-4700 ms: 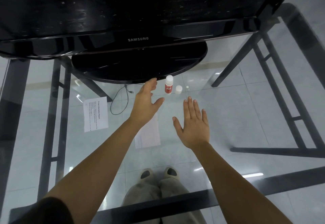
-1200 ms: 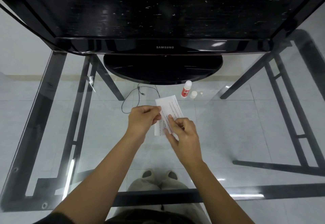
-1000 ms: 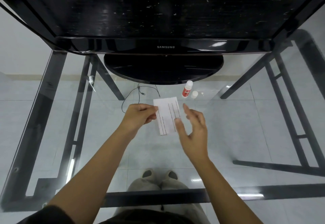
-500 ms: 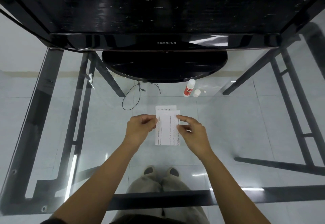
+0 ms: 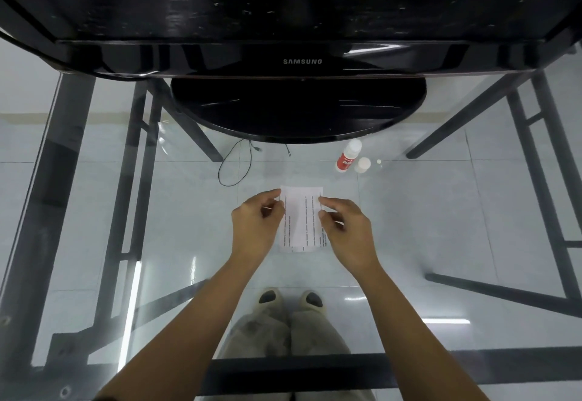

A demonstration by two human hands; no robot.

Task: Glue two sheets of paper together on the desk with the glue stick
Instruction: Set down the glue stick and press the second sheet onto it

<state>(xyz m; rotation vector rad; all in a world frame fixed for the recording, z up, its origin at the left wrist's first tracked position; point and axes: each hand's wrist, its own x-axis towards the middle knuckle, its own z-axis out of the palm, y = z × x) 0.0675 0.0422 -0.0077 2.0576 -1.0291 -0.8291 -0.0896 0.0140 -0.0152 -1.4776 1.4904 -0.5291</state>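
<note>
Sheets point(image 5: 302, 218) stacked on glass table point(image 5: 425, 227), left hand point(image 5: 256, 222) and right hand point(image 5: 345, 232) pinching opposite edges. Glue stick point(image 5: 348, 156) upright beyond, cap point(image 5: 362, 165) beside it. Alignment apparently underway; pressing flat and recapping left.

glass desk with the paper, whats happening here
A person standing at a clear glass desk holds a white printed paper sheet flat on it, the left hand pinching its left edge and the right hand its right edge. A second sheet seems to lie underneath, edges nearly aligned. The red-and-white glue stick stands untouched near the black monitor base, its white cap beside it.
</note>
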